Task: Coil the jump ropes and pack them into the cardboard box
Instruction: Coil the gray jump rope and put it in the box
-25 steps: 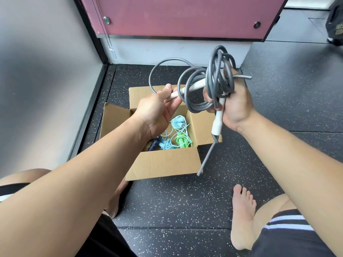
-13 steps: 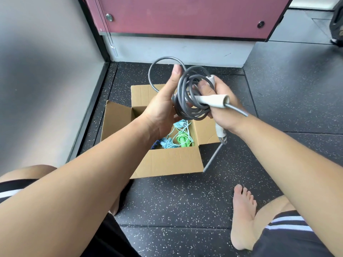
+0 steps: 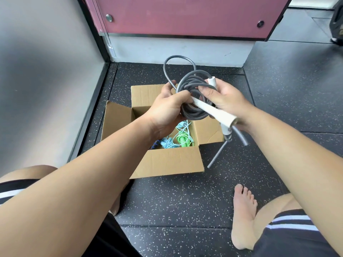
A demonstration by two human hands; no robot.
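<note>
A grey jump rope (image 3: 193, 88) with white handles (image 3: 213, 113) is bundled into a coil above the open cardboard box (image 3: 167, 162). My left hand (image 3: 167, 108) grips the coil's left side. My right hand (image 3: 226, 99) holds the right side, fingers curled round the rope and handles. One loop (image 3: 178, 60) sticks up behind the coil. Two loose grey ends (image 3: 217, 154) hang below my right wrist. Inside the box lie a light-blue rope (image 3: 178, 134) and a green one (image 3: 182, 139), partly hidden by my left arm.
The box stands on dark speckled floor mats (image 3: 185, 201), near a grey wall (image 3: 46, 71) at left and a maroon panel (image 3: 185, 15) behind. My bare foot (image 3: 243, 216) and knees lie close in front. A dark object (image 3: 336, 25) sits far right.
The coil has come down and turned; a white handle now lies slanted across its front toward my right wrist. My left hand went from a handle to gripping the coil's left side.
</note>
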